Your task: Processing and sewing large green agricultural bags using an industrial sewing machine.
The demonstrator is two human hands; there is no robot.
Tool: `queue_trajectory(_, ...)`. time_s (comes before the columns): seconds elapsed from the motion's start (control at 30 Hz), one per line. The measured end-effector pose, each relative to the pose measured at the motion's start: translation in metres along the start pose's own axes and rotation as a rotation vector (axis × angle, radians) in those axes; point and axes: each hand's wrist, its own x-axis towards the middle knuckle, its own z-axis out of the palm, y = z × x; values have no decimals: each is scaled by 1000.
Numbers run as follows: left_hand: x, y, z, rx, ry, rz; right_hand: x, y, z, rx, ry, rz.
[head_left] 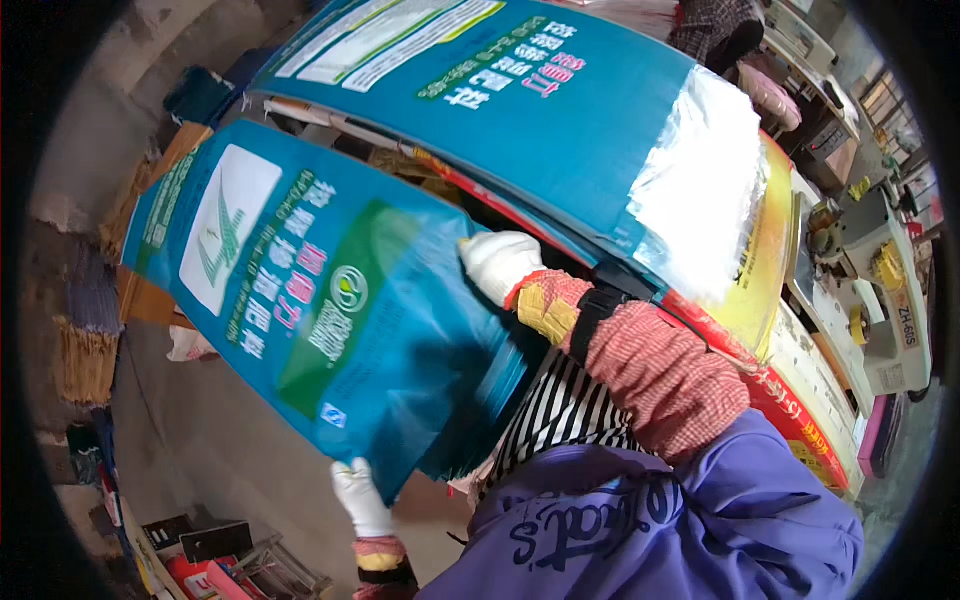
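A flat teal printed sack (400, 290), with a green band and a white panel, slants across the middle. More teal layers show under its near end, where they lie in shadow. At its upper edge my right hand (500, 265), in a white glove, is closed on the sack; the fingertips are partly hidden. My left hand (360, 497), also gloved in white, pinches the sack's lower near corner. Beyond my right hand lies a pile of similar teal sacks (570, 130), with strong glare on its right part.
Yellow and red sacks (800, 425) lie beneath the teal pile's right side. Sewing machines (870, 285) stand at the right. Folded bundles (88, 360) are stacked at the left. A seated person (715, 30) is partly visible at the top right. Red and dark items (225, 560) lie at the lower left.
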Motion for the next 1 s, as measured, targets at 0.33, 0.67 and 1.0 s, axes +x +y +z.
queue_trajectory(0.33,11,-41,-10,650,-735,301,-11,37,77,-162,-417,230)
queue_trajectory(0.67,20,-7,88,662,-489,214,-30,165,231,-652,439,331)
queue_trajectory(1.0,40,-20,67,1390,-595,-4,-91,108,259,-1037,137,309)
